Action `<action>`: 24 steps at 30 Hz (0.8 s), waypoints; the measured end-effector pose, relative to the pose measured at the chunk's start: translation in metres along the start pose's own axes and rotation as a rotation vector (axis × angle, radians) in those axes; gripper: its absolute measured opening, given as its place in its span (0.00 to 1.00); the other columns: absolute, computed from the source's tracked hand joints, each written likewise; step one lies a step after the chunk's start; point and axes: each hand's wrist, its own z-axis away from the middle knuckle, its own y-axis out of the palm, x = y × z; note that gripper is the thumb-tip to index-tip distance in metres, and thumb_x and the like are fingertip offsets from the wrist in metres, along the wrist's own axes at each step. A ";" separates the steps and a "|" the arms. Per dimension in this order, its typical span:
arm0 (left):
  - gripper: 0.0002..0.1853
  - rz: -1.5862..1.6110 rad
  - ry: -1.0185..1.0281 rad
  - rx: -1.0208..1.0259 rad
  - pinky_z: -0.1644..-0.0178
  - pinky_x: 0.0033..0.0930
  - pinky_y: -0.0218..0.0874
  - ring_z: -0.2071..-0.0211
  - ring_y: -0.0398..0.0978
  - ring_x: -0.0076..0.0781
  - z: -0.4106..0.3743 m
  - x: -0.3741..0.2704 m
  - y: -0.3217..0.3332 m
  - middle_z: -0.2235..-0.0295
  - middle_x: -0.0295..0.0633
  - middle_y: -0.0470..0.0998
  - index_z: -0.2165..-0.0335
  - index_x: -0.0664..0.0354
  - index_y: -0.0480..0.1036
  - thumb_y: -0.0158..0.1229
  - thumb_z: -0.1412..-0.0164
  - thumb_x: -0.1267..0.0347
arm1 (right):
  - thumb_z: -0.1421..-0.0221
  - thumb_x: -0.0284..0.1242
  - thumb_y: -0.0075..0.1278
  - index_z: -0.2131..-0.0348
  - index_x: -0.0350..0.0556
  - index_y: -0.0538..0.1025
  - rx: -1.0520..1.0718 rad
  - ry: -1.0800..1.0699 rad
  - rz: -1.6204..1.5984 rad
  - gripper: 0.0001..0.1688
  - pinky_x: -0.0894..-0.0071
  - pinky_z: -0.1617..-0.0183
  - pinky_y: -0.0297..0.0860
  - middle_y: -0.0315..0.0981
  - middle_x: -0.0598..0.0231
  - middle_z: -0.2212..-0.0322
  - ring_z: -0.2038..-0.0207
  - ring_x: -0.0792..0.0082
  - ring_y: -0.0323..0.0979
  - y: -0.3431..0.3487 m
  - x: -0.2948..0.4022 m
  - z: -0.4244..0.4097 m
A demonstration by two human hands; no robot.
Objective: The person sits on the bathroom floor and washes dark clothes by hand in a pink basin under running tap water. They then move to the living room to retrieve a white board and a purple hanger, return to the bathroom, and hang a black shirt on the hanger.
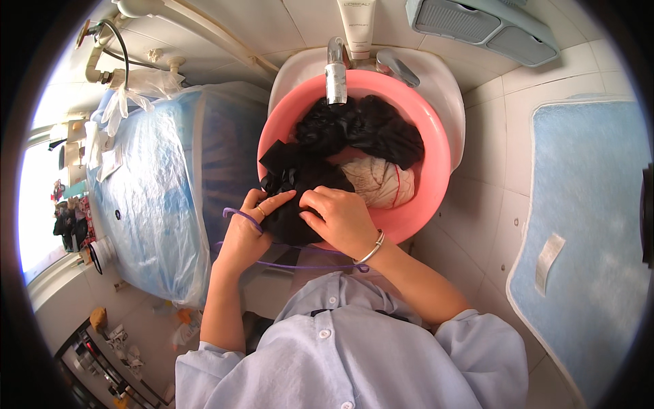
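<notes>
A pink plastic basin [434, 179] rests on a white sink beneath a chrome faucet [336, 84]. My left hand [250, 230] holds the near left part of a black garment [291, 220] at the basin's rim. My right hand [337, 214] lies on the same cloth, its fingertips bent onto it. A purple plastic hanger [296, 266] hangs from my left hand, its hook by the knuckles and its bar below both hands. More black cloth [383, 128] and a light bundle with red trim [383, 184] lie in the basin.
A plastic-covered appliance [153, 194] stands at the left, under pipes and a hose [125, 51]. A white tube [357, 25] stands behind the faucet. A grey caddy [480, 30] is on the wall. A light blue mat [587, 204] hangs at the right.
</notes>
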 end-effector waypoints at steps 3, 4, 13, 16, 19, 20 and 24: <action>0.33 -0.022 -0.036 -0.009 0.55 0.34 0.62 0.61 0.71 0.47 0.000 0.005 -0.001 0.63 0.46 0.69 0.58 0.57 0.74 0.47 0.67 0.90 | 0.47 0.23 0.48 0.59 0.42 0.69 0.070 0.307 -0.605 0.13 0.69 0.66 0.70 0.72 0.58 0.73 0.74 0.59 0.74 -0.003 -0.043 -0.018; 0.32 -0.019 -0.049 -0.013 0.56 0.34 0.62 0.61 0.71 0.48 0.001 0.004 -0.001 0.63 0.46 0.69 0.59 0.58 0.74 0.47 0.67 0.90 | 0.47 0.24 0.47 0.56 0.43 0.67 0.015 0.335 -0.464 0.17 0.69 0.63 0.70 0.70 0.54 0.69 0.71 0.57 0.74 0.002 -0.063 -0.027; 0.30 0.020 -0.071 -0.040 0.54 0.33 0.61 0.60 0.71 0.48 0.000 -0.003 0.002 0.63 0.46 0.69 0.61 0.60 0.74 0.46 0.68 0.90 | 0.49 0.26 0.47 0.54 0.49 0.73 -0.006 0.225 0.018 0.20 0.57 0.47 0.64 0.66 0.54 0.53 0.53 0.53 0.66 0.050 -0.124 -0.055; 0.30 0.034 -0.070 -0.054 0.54 0.33 0.61 0.60 0.71 0.48 0.003 0.001 0.002 0.63 0.46 0.69 0.61 0.60 0.73 0.47 0.67 0.89 | 0.49 0.27 0.49 0.55 0.48 0.73 -0.049 0.271 0.253 0.19 0.56 0.49 0.64 0.67 0.56 0.53 0.51 0.56 0.65 0.002 -0.106 -0.046; 0.29 0.031 -0.050 -0.060 0.55 0.34 0.61 0.60 0.71 0.48 0.000 -0.002 0.002 0.63 0.45 0.69 0.61 0.59 0.73 0.48 0.66 0.89 | 0.48 0.27 0.48 0.56 0.45 0.72 -0.116 0.241 0.229 0.18 0.59 0.50 0.66 0.69 0.55 0.56 0.52 0.54 0.67 -0.026 -0.141 -0.035; 0.28 0.027 -0.046 -0.060 0.56 0.35 0.62 0.60 0.71 0.48 0.000 -0.001 0.003 0.62 0.45 0.69 0.60 0.59 0.74 0.49 0.65 0.88 | 0.48 0.28 0.48 0.56 0.45 0.72 -0.073 0.272 0.184 0.18 0.60 0.50 0.66 0.69 0.55 0.56 0.53 0.54 0.68 -0.032 -0.138 -0.034; 0.31 0.007 -0.017 -0.064 0.56 0.37 0.62 0.60 0.71 0.50 0.004 0.003 0.007 0.60 0.46 0.70 0.56 0.55 0.72 0.49 0.63 0.86 | 0.46 0.29 0.47 0.58 0.44 0.73 0.116 0.310 0.248 0.16 0.60 0.53 0.67 0.72 0.58 0.59 0.57 0.57 0.71 -0.052 -0.099 -0.016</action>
